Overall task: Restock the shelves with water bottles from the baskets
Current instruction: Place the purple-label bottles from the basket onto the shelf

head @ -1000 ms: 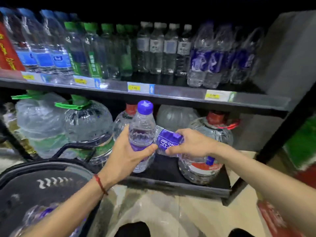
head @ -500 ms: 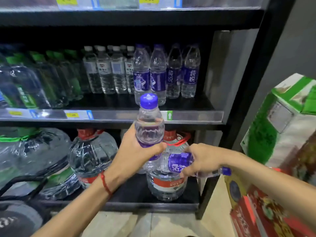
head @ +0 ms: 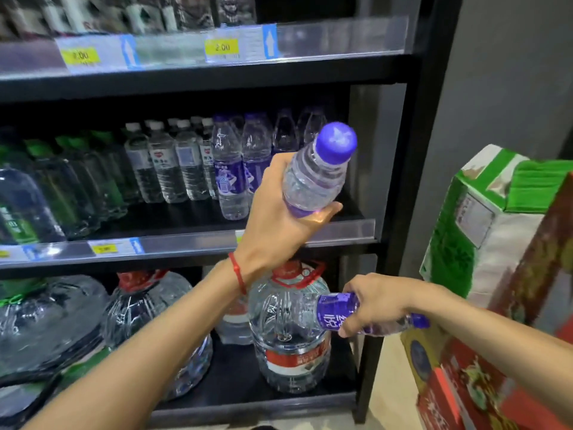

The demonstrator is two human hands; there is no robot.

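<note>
Gripping tilted bottle — left hand; right hand, sideways bottle.

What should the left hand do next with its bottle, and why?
Probably push it forward and stand it on the middle shelf beside the purple-labelled bottles. The left hand holds the purple-capped bottle tilted, in front of that row; the right hand holds a second bottle lower.

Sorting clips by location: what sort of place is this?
Most likely a shop's drinks aisle: price tags on the shelf edge, rows of small water bottles, and large jugs below.
</note>
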